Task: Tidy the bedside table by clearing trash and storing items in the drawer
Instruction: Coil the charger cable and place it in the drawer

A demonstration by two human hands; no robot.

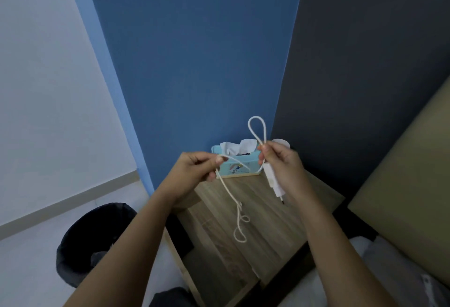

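Charger cable (230, 192): a thin white cord held in the air above the bedside table (265, 228), stretched between both hands.
Cable loop: a narrow upright loop stands above the right hand, its two strands meeting at the pinch.
Cable slack: from the left hand the cord hangs down and ends in small curls over the table's wood top; whether the lowest curl touches the wood cannot be told.
Charger plug (274, 181): a white adapter lying against the right palm, tilted, its pins pointing down and toward the person.
Left hand (194, 172): fingers curled closed, thumb and forefinger tips pressed together on the cord just in front of the tissue box.
Right hand (282, 165): thumb and forefinger pinched shut on the base of the loop, the other fingers loosely curled around the adapter.
Tissue box (235, 164): light blue with a small printed picture, at the back edge of the table against the blue wall (194, 63), white tissue sticking up from its top.
White object (282, 142): partly hidden behind the right hand, beside the box; probably a small cup or lid, too covered to be sure.
Bin (95, 241): dark, round, on the floor to the left of the table, below the left forearm.
Bed (401, 270): pale bedding and a tan headboard at the right edge.
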